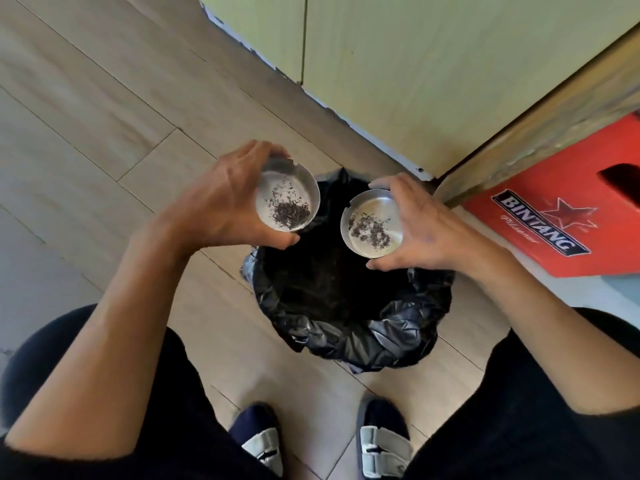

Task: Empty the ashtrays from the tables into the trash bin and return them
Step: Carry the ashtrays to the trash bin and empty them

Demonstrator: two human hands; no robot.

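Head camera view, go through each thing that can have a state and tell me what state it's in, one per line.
left ashtray: held in the left hand, tilted toward the bin, ash inside
right ashtray: held in the right hand, over the bin, ash inside
trash bin: open, lined with a black bag
red box: on the floor, right of the bin

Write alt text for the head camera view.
Left hand and right hand each hold a metal ashtray, left ashtray and right ashtray, still holding ash, over a black-lined bin on a wood floor. A red box lies to the right.
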